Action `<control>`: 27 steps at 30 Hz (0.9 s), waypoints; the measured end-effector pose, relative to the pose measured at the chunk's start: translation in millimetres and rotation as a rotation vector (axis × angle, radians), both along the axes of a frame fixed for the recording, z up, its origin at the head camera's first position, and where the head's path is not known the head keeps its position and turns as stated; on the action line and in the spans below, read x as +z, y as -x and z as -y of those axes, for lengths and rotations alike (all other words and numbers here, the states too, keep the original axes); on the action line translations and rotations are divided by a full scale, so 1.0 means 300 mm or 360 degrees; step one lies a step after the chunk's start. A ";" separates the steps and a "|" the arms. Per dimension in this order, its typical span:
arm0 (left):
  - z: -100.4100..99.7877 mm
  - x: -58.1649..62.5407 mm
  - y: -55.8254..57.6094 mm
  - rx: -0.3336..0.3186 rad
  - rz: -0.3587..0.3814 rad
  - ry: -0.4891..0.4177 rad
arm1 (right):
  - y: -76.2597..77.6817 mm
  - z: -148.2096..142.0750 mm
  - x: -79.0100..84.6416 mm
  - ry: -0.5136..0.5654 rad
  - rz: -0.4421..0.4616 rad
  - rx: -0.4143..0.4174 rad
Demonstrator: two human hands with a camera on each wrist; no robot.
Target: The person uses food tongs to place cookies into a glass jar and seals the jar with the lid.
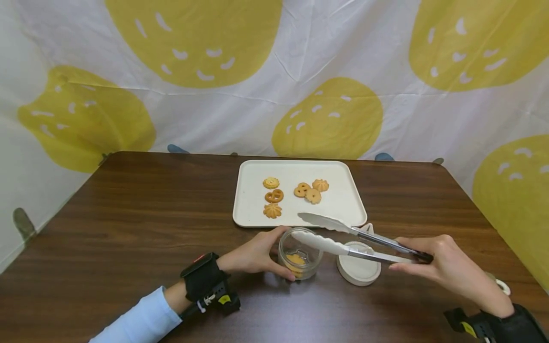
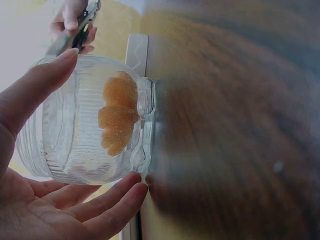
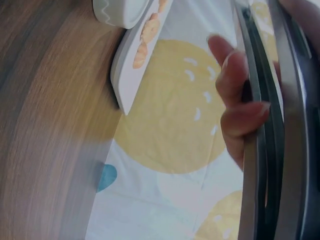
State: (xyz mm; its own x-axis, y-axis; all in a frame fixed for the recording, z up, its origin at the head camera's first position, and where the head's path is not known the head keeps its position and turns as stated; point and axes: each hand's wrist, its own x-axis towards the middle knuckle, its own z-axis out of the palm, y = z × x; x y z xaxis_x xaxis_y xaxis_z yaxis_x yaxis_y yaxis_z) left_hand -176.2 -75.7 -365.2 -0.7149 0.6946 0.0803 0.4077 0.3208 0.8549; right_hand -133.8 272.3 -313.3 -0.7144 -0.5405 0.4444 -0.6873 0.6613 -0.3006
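My left hand [image 1: 256, 252] holds a clear glass jar [image 1: 315, 265] on the table, thumb on the near side and fingers on the far side. Inside, at the bottom, lies a flower-shaped cookie [image 2: 118, 115]. In my right hand [image 1: 454, 274] is a pair of metal tongs [image 1: 373, 256] with white tips, spread apart. One tip overlaps the jar's mouth in the head view; the other reaches over the near edge of the white tray [image 1: 250, 172]. Nothing sits between the tips. Right of the jar, below the tongs, lies a round white lid [image 1: 360, 272].
On the tray's left side are a round cookie [image 1: 271, 183], a pretzel [image 1: 274, 196] and a flower-shaped cookie [image 1: 272, 210]. Three more cookies cluster to the right, a pretzel-shaped one [image 1: 302, 189] among them. A lemon-print cloth [image 1: 240, 119] hangs behind the brown table [image 1: 150, 214].
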 end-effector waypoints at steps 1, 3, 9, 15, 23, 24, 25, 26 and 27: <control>0.001 -0.001 0.001 -0.0003 0.0002 -0.0007 | 0.006 -0.001 0.001 -0.0003 -0.0021 -0.0030; 0.002 -0.002 0.001 -0.0009 0.0013 -0.0020 | 0.021 -0.005 -0.001 -0.0006 -0.0059 -0.0081; 0.001 0.001 -0.002 0.0006 0.0017 -0.0002 | 0.058 -0.024 -0.016 -0.0022 -0.0131 -0.0209; 0.000 0.001 -0.001 0.0009 0.0014 0.0000 | 0.084 -0.036 -0.023 -0.0077 -0.0132 -0.0354; 0.000 -0.001 0.000 0.0005 0.0022 0.0001 | 0.109 -0.037 -0.045 -0.0231 -0.0069 -0.0480; 0.000 0.000 0.000 0.0006 0.0023 0.0002 | 0.112 -0.036 -0.048 -0.0245 -0.0063 -0.0484; 0.001 0.000 0.000 0.0005 0.0028 0.0001 | 0.115 -0.035 -0.050 -0.0258 -0.0056 -0.0489; 0.001 0.000 0.000 0.0005 0.0031 0.0001 | 0.118 -0.033 -0.053 -0.0271 -0.0049 -0.0488; 0.002 0.000 0.000 0.0003 0.0030 0.0003 | 0.120 -0.032 -0.055 -0.0276 -0.0038 -0.0487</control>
